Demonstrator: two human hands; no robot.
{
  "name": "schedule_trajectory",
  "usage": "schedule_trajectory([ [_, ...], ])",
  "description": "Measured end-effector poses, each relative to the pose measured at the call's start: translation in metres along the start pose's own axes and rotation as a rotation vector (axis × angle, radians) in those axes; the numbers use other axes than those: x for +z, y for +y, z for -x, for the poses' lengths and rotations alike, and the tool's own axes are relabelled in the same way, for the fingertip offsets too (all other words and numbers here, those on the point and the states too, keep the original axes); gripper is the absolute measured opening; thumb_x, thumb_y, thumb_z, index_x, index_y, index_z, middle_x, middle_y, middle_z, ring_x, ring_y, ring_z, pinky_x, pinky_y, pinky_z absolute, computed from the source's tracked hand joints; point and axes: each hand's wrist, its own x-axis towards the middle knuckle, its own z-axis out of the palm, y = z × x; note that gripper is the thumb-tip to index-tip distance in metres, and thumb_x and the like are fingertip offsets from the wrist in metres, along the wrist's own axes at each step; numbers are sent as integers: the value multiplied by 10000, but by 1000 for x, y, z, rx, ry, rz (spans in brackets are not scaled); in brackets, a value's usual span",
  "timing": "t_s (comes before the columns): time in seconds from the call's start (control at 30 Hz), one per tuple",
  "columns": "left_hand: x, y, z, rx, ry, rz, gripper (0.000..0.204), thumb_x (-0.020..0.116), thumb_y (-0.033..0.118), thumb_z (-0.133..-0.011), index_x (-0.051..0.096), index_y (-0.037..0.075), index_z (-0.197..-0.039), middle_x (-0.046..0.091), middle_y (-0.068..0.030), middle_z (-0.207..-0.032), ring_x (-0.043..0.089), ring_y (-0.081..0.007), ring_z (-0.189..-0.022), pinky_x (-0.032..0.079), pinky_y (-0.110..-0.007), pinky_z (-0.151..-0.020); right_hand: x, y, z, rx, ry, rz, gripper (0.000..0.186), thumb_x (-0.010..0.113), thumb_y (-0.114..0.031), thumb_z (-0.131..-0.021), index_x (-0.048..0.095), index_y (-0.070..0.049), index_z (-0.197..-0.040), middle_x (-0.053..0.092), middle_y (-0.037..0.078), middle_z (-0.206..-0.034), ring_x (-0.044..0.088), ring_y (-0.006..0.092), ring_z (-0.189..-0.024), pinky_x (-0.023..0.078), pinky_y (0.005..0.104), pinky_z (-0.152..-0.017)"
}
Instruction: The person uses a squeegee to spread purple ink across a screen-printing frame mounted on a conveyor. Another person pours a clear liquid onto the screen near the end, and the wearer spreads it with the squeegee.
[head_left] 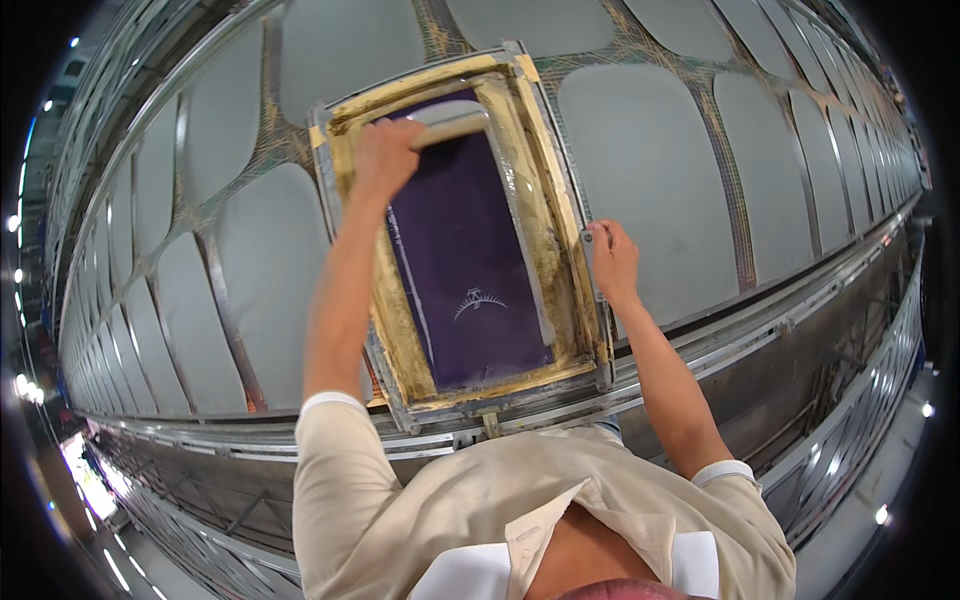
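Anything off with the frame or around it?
Mildly: the frame has a yellow border blotched with brown stains, and whitish residue streaks the edges of the dark purple panel. It looks untidy, possibly just from use. I see no obvious spill on the grey panels.

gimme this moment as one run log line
left hand: holding pale bar | right hand: at frame's right edge | panel: purple, pale arc mark

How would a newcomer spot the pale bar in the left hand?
Over the large grey panels lies a yellowish frame around a dark purple screen. Near the screen's far end, the left hand grips the bar. Unlike the surrounding frame, this short bar shows pale against the purple.
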Motion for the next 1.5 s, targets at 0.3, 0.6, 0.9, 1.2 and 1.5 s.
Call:
schedule_trajectory([
  [0.3, -26, -28, -78, -125, -261, -61, 314, 773, 303, -800, 739, 185, -1089, 728, -136, -938, 678, -367, -940, 529, -483, -802, -5, -12, 2, 61, 31, 26, 299, 547, -293, -1010, 696, -41, -1072, 648, 187, -714, 625, 316, -610, 473, 407, -622],
  [0.6, -35, 49, 34, -77, -322, 41, 228, 753, 250, -771, 765, 232, -997, 735, -92, -935, 691, -339, -927, 552, -468, -800, 2, 8, -4, -37, 10, -25, 335, 535, -300, -1009, 687, -17, -1106, 702, 220, -864, 678, 396, -805, 510, 439, -743],
  [0.9, -72, 193, 251, -64, -373, 168, 393, 771, 22, -654, 765, 130, -1031, 757, -11, -1019, 693, -285, -910, 562, -407, -783, 4, 11, -13, -53, -39, -16, 396, 533, -337, -1004, 671, -5, -1171, 717, 204, -874, 683, 401, -824, 516, 443, -776],
  [1.2, -41, 79, 96, -28, -219, 196, 316, 719, 66, -709, 785, 186, -994, 759, -32, -980, 692, -289, -926, 555, -415, -830, -13, 13, -19, 212, -262, -97, 328, 552, -317, -1011, 711, -42, -1096, 692, 123, -832, 638, 266, -715, 489, 400, -687],
  [1.5, -17, -53, -93, -98, -342, -199, 409, 737, 425, -843, 723, 292, -1230, 753, -114, -1045, 698, -336, -1011, 550, -463, -881, -3, 4, 0, 19, -18, -34, 318, 553, -307, -1023, 706, -35, -1084, 662, 115, -789, 584, 211, -674, 474, 361, -677],
])
